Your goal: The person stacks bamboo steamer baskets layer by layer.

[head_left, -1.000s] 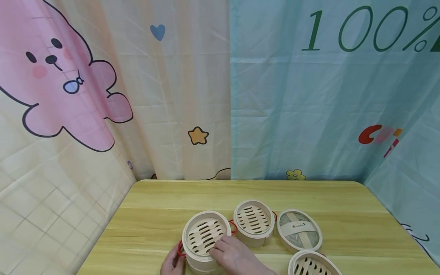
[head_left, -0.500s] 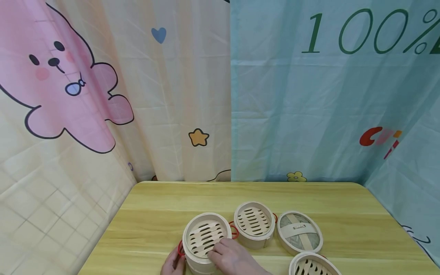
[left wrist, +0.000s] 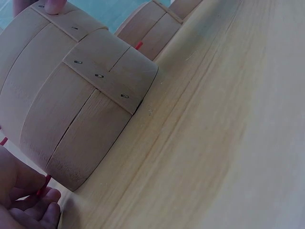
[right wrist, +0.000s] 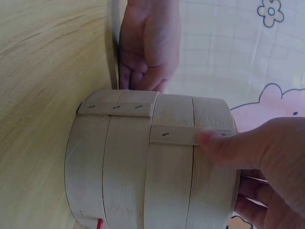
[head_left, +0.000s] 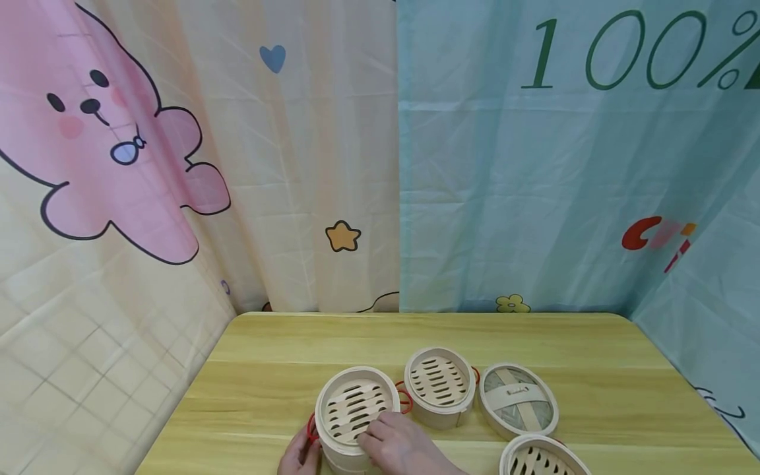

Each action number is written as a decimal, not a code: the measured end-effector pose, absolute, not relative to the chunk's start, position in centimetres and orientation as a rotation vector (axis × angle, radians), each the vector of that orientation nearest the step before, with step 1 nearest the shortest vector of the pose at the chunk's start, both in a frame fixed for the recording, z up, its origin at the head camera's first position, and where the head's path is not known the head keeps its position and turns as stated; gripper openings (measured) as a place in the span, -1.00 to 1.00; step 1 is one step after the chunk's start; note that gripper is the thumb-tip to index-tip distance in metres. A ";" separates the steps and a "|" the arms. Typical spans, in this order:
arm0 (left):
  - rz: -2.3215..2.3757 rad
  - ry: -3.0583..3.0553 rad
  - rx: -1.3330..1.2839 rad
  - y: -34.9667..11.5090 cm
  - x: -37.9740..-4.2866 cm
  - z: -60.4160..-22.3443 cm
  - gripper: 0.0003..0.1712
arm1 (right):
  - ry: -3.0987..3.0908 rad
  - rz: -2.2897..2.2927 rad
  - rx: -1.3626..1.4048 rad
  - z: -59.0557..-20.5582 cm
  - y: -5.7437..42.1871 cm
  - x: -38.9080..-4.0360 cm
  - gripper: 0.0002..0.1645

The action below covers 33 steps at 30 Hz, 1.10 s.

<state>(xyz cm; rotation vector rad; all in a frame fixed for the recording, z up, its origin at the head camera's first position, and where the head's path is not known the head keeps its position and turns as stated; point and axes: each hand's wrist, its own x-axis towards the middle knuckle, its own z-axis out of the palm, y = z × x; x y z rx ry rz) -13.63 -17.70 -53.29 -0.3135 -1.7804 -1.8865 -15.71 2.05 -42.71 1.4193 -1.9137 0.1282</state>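
Note:
Two small bamboo steamer baskets stand stacked at the front of the table; the upper basket (head_left: 347,412) has a slatted base inside and sits on the lower basket (left wrist: 90,138). My right hand (head_left: 404,445) grips the near right rim of the upper one, its thumb (right wrist: 224,145) flat on the outer wall and its fingers over the rim. On the left side, my left hand (left wrist: 28,200) pinches the red cord handle (left wrist: 44,185) low on the stack. In the right wrist view, that left hand shows behind the stack, its fingertips partly hidden by it.
Just behind to the right stands another slatted steamer basket (head_left: 439,382) with red cord loops. Beside it lies a round woven steamer lid (head_left: 516,399). One more basket (head_left: 537,458) is cut off by the bottom edge. Printed curtains (head_left: 332,165) rise around the wooden table (head_left: 249,376).

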 end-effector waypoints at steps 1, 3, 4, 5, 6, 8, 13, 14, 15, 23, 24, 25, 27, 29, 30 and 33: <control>-1.881 -1.785 -0.308 -17.7 -13.6 -53.3 -0.28 | -1.903 0.114 1.413 -42.7 2.0 -15.7 -0.75; -1.877 -1.797 -0.284 -17.7 -13.6 -53.3 -0.29 | -1.889 0.093 1.404 -42.7 1.9 -15.8 -0.74; -1.879 -1.805 -0.271 -17.7 -13.6 -53.2 -0.30 | -1.884 0.088 1.401 -42.8 1.9 -15.8 -0.74; -1.882 -1.817 -0.257 -17.8 -13.5 -53.2 -0.33 | -1.887 0.090 1.398 -42.8 1.9 -15.7 -0.74; -1.884 -1.826 -0.241 -17.8 -13.5 -53.2 -0.36 | -1.894 0.100 1.395 -42.8 1.8 -15.7 -0.74; -1.884 -1.852 -0.212 -17.8 -13.4 -53.1 -0.46 | -1.893 0.110 1.389 -42.9 1.8 -15.6 -0.74; -1.874 -1.878 -0.189 -17.8 -13.4 -52.9 -0.55 | -1.890 0.142 1.387 -42.9 1.8 -15.6 -0.74; -1.880 -1.868 -0.196 -17.8 -13.4 -52.9 -0.51 | -1.887 0.144 1.391 -42.9 1.8 -15.6 -0.74; -1.884 -1.861 -0.208 -17.8 -13.4 -52.9 -0.46 | -1.881 0.142 1.397 -42.8 1.8 -15.6 -0.73; -1.899 -1.845 -0.215 -17.9 -13.4 -53.1 -0.37 | -1.930 0.213 1.431 -42.9 2.1 -15.3 -0.68; -1.896 -1.847 -0.222 -18.0 -13.4 -53.2 -0.36 | -1.934 0.237 1.432 -42.9 2.1 -15.2 -0.69; -1.903 -1.861 -0.206 -18.0 -13.4 -53.2 -0.37 | -1.935 0.268 1.434 -42.8 2.1 -15.1 -0.70; -1.906 -1.894 -0.185 -18.1 -13.3 -53.0 -0.48 | -1.917 0.329 1.437 -42.7 2.2 -15.0 -0.75; -1.883 -1.921 -0.149 -18.2 -13.2 -52.9 -0.57 | -1.913 0.377 1.445 -42.6 2.4 -14.8 -0.75; -1.872 -1.929 -0.099 -18.2 -13.1 -52.7 -0.60 | -1.916 0.393 1.447 -42.5 2.6 -14.7 -0.75; -1.840 -1.846 0.035 -18.1 -13.0 -52.2 -0.61 | -1.880 0.386 1.452 -42.5 3.3 -14.6 -0.71</control>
